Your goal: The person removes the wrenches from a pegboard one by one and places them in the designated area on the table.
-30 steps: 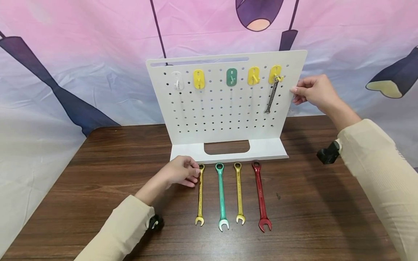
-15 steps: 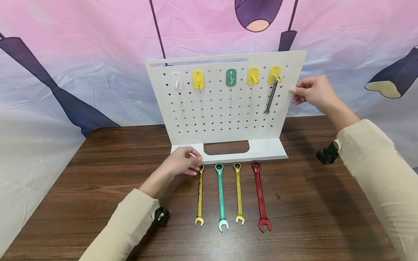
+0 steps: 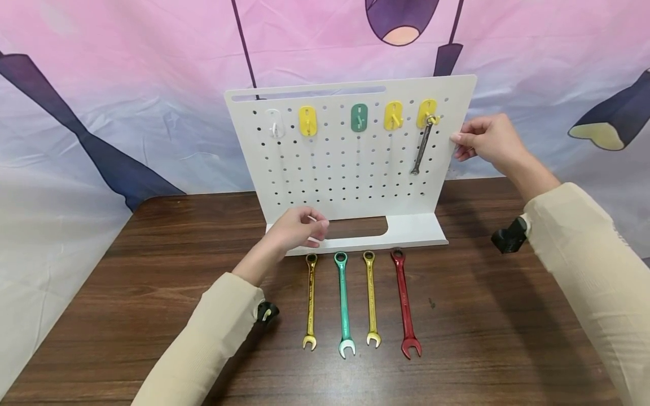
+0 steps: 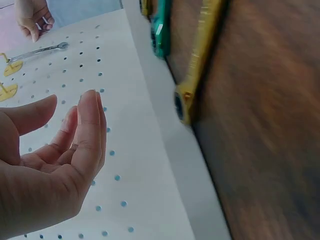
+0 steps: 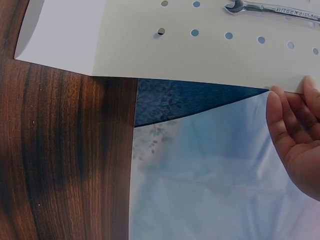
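At the right edge of the white pegboard (image 3: 330, 207), my right hand (image 3: 490, 138) pinches the board between thumb and fingers, as the right wrist view also shows. My left hand (image 3: 298, 228) holds nothing; its loosely bent fingers (image 4: 89, 122) are in front of the board's lower part. A small silver combination wrench (image 3: 422, 148) hangs from the rightmost yellow hook (image 3: 427, 111). Below the board's base, combination wrenches lie in a row, ring ends towards it: a gold one (image 3: 311, 299), a green one (image 3: 344, 301), another gold one (image 3: 372, 296) and a red one (image 3: 405, 304).
Across the board's top are also a white hook (image 3: 275, 123), a yellow hook (image 3: 307, 121), a green hook (image 3: 359, 117) and another yellow hook (image 3: 393, 115). The dark wooden table (image 3: 167, 265) meets a printed cloth (image 3: 167, 101) behind.
My left hand has moved up and right, from beside the left gold wrench to in front of the board's base. My right hand stays on the board's edge; the wrenches keep their places.
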The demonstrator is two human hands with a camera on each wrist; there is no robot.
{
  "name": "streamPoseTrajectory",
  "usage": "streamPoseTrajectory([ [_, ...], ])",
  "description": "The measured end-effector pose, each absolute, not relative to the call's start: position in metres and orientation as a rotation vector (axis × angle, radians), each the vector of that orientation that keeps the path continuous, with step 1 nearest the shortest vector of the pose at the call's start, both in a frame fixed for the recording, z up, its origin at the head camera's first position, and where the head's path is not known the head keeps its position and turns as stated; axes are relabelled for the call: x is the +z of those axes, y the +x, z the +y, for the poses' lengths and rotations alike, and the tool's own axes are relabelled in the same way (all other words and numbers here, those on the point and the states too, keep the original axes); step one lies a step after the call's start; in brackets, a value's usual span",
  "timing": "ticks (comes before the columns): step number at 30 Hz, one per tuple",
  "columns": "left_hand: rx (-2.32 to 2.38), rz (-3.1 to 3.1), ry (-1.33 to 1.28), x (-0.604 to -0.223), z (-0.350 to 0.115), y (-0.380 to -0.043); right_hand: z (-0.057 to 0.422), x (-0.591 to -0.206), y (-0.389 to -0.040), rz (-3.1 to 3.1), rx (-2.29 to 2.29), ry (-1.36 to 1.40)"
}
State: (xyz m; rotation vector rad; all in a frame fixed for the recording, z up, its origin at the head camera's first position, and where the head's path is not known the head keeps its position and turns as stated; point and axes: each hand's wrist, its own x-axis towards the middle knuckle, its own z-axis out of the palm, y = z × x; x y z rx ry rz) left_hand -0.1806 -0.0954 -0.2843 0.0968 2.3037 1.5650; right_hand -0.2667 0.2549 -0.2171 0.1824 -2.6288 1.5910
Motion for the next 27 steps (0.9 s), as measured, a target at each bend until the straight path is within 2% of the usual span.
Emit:
streamPoseTrajectory([
  [27,1.627,2.342,0.413,-0.255,-0.042,-0.209,0.255,-0.216,-0.267,-2.63,1.584,0.2],
])
